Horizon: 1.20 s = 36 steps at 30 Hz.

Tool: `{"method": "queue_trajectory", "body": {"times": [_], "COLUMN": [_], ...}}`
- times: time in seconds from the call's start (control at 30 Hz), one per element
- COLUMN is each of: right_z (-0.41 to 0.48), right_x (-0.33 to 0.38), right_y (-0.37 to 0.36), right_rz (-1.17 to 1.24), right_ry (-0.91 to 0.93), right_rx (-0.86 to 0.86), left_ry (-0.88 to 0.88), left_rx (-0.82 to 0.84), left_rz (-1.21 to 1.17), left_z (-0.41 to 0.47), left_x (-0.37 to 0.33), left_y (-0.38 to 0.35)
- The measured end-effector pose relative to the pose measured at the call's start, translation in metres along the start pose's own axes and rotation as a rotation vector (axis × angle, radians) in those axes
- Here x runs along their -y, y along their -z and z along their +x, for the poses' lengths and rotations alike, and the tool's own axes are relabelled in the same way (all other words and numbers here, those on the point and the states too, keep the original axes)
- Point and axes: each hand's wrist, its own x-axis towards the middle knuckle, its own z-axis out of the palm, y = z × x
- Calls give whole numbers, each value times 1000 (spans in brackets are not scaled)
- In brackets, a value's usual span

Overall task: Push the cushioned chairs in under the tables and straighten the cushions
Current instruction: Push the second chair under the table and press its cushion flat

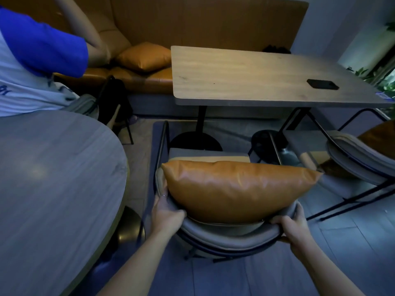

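A grey padded chair [226, 236] with a black metal frame stands in front of me, its seat facing the rectangular wooden table [252, 75]. An orange leather cushion [237, 189] leans upright against the inside of its curved backrest. My left hand [167, 210] grips the left end of the backrest, fingers tucked beside the cushion. My right hand [292, 225] grips the right end of the backrest. The front of the seat lies just short of the table's near edge.
A second grey chair [354, 161] with an orange cushion stands at the right. A round grey table [49, 189] fills the left. A seated person [38, 60] is at far left. An orange bench [192, 24] with a cushion [145, 56] lines the back. A black phone [322, 84] lies on the table.
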Motion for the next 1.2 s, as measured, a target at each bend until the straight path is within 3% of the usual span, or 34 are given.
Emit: {"method": "queue_trajectory", "body": {"times": [1.2], "right_z": [143], "right_x": [73], "right_y": [20], "right_rz": [-128], "right_ry": [-6], "right_rx": [86], "left_ry": [-63], "left_rx": [-49], "left_rz": [-11], "left_z": [76], "left_x": [-64], "left_y": [-84]}}
